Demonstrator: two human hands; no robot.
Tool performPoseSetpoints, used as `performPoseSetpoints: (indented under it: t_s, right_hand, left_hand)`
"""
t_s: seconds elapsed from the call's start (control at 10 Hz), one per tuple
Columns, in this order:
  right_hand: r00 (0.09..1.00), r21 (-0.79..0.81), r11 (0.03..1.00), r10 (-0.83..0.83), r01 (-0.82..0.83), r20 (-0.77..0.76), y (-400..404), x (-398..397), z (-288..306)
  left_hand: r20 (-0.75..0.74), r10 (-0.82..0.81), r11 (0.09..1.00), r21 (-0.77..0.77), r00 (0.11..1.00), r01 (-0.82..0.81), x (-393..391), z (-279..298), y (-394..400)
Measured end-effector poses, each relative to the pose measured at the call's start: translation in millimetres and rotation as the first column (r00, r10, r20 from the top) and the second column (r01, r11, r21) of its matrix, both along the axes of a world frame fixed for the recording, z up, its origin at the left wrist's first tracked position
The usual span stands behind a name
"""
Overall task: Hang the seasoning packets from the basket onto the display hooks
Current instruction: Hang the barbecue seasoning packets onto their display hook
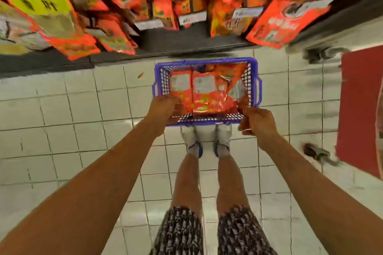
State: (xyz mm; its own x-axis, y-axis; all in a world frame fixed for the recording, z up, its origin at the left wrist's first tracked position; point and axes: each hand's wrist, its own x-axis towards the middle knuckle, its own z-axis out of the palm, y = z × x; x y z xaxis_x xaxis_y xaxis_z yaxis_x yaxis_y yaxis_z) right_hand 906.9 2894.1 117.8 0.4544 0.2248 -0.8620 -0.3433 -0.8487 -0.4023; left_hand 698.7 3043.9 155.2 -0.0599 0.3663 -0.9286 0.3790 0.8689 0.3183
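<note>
Purple plastic mesh basket (253,80) on tile — glossy red foil packets (202,93) inside. My left hand (163,109) curled over near-left corner, right hand (258,121) pinching a packet's edge.

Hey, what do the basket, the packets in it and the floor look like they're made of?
Basket: likely moulded plastic, purple, with open lattice walls and moulded handles.
Packets: probably glossy plastic or foil film; they crinkle and catch glints, with white labels.
Floor: seemingly glazed ceramic tile, pale squares with dark grout lines and a slight sheen.
</note>
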Motion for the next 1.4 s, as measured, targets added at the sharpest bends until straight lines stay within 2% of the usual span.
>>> performPoseSetpoints:
  t_s: [0.1, 0.2, 0.3, 0.4, 0.5, 0.6, 0.7, 0.8, 0.9, 1.0, 1.1, 1.2, 1.3, 1.4]
  right_hand:
    - [0.998, -0.073, 0.997, 0.012, -0.016, -0.060, -13, -7, -85]
    - [0.986, -0.124, 0.985, 0.103, -0.119, -0.129, -12, -12, -166]
    - [0.951, -0.185, 0.946, 0.228, -0.267, -0.207, -4, -21, -229]
    - [0.921, -0.157, 0.915, 0.344, -0.373, -0.182, 14, -36, -281]
    - [0.807, -0.126, 0.798, 0.573, -0.589, -0.141, 48, -67, -329]
    - [0.794, -0.051, 0.792, 0.608, -0.608, -0.016, 78, -103, -367]
    - [0.854, 0.006, 0.854, 0.520, -0.520, 0.001, 103, -130, -391]
    - [0.870, -0.040, 0.873, 0.488, -0.486, 0.068, 105, -132, -396]
    - [0.916, -0.017, 0.918, 0.397, -0.397, 0.057, 97, -115, -382]
    - [0.967, -0.009, 0.998, 0.054, -0.058, -0.247, 88, -82, -357]
    - [0.841, -0.142, 0.986, -0.148, 0.086, -0.520, 79, -51, -335]
    - [0.750, -0.172, 0.984, -0.144, 0.041, -0.645, 67, -37, -326]
    - [0.814, -0.112, 0.991, -0.011, -0.066, -0.580, 63, -34, -329]
    - [0.976, -0.104, 0.978, 0.167, -0.182, -0.141, 59, -30, -347]
  left_hand:
    - [-0.002, -0.029, 0.997, -0.069, 1.000, 0.029, -1, -79, -8]
    - [-0.020, -0.124, 0.982, -0.147, 0.992, 0.120, -5, -152, -13]
    - [-0.010, -0.350, 0.922, -0.180, 0.937, 0.343, -10, -204, -17]
    - [-0.104, -0.568, 0.823, -0.105, 0.817, 0.559, -23, -245, -23]
    - [-0.157, -0.573, 0.819, -0.110, 0.804, 0.563, -37, -276, -21]
    - [-0.169, -0.525, 0.851, -0.091, 0.834, 0.517, -57, -321, -23]
    - [-0.221, -0.499, 0.864, -0.060, 0.838, 0.499, -62, -338, -28]
    - [-0.238, -0.470, 0.876, -0.013, 0.850, 0.481, -68, -353, -31]
    - [-0.259, -0.506, 0.849, 0.021, 0.823, 0.528, -74, -359, -33]
    - [-0.322, -0.461, 0.835, 0.159, 0.827, 0.527, -75, -353, -33]
    - [-0.353, -0.603, 0.657, 0.288, 0.715, 0.696, -72, -348, -34]
    - [-0.316, -0.714, 0.496, 0.401, 0.624, 0.770, -61, -342, -35]
    - [-0.328, -0.643, 0.545, 0.439, 0.692, 0.714, -46, -338, -34]
    - [-0.325, -0.569, 0.679, 0.331, 0.755, 0.655, -41, -342, -31]
